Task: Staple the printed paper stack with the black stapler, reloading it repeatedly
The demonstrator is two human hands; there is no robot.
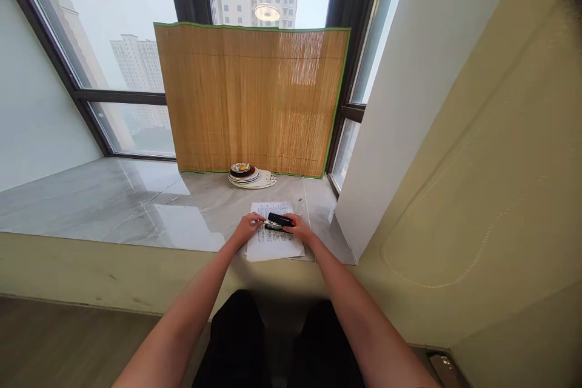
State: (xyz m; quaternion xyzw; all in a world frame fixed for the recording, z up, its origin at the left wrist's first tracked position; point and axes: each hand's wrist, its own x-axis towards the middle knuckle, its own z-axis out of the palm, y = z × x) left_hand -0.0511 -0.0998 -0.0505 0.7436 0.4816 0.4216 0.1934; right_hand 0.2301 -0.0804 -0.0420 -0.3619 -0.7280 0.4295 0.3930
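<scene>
My right hand [300,228] is wrapped round the rear end of a black stapler [280,219], which has a red spot near that end. The stapler's upper and lower parts stand apart, with a silvery strip showing between them. At its front end my left hand [247,227] has its fingertips pinched together; whatever they hold, if anything, is too small to make out. Beneath the stapler lie printed sheets of paper [273,248], slightly fanned at the near edge of the sill.
Behind the paper, several stacked plates [266,180] rest on the marble sill [204,194]. A bamboo mat [250,103] with green edging leans against the window. A white wall [400,103] bounds the right side.
</scene>
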